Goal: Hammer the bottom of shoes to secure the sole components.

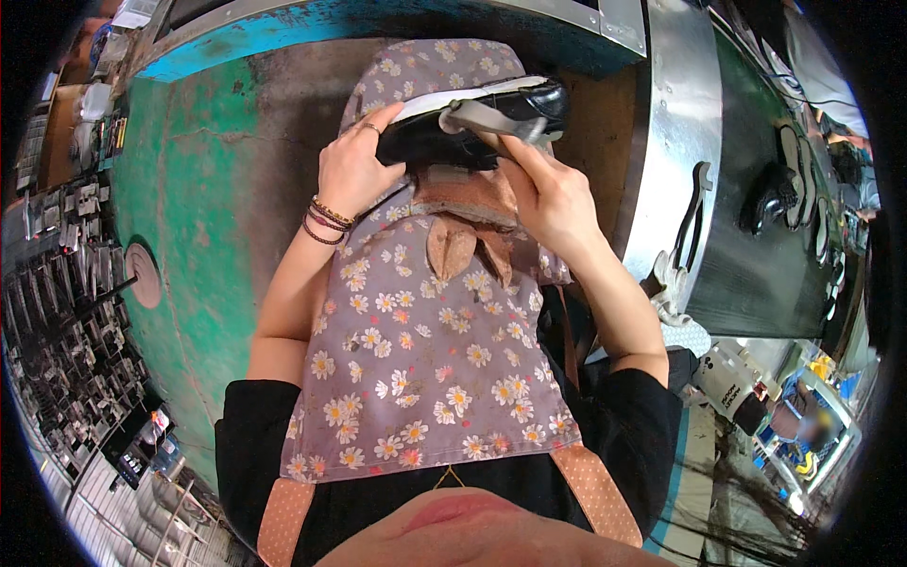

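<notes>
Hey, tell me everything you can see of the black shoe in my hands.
The black shoe looks glossy and leather-like, with a white strip along its far edge. It lies lengthwise from left to right over the flowered apron, right end slightly farther away. Your left hand grips its left end; your right hand is at its near side, where a curved grey piece partly covers it.

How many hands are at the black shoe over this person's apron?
2. The left hand grips the left end of the black shoe; the right hand is by its near side, toward the right end. No others show there.
</notes>
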Demonstrator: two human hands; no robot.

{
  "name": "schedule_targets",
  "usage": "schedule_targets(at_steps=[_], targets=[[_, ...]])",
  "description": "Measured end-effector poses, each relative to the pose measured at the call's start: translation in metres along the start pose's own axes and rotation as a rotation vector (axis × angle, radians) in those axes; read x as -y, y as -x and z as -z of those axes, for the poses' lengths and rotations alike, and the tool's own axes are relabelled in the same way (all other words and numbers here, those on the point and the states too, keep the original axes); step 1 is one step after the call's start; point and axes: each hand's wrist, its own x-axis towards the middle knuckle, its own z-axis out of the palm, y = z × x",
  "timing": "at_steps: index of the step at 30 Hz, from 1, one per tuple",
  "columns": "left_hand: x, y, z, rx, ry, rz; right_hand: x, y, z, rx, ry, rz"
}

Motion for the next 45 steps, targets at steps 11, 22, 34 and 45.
schedule_targets(at_steps=[11,22,34,45], targets=[[-0.01,-0.01,0.014,0.203,-0.081,0.108,0.005,0.007,0.008,-0.102,-0.066,0.005],[-0.006,-0.021,0.019,0.197,-0.022,0.059,-0.003,0.001,0.007,-0.391,-0.082,0.186],[-0.009,-0.016,0.02,0.186,-0.059,0.026,-0.011,0.01,0.017,-0.452,-0.104,0.093],[-0.013,-0.012,0.018,0.151,-0.052,0.023,-0.02,0.013,0.022,-0.173,0.031,-0.126]])
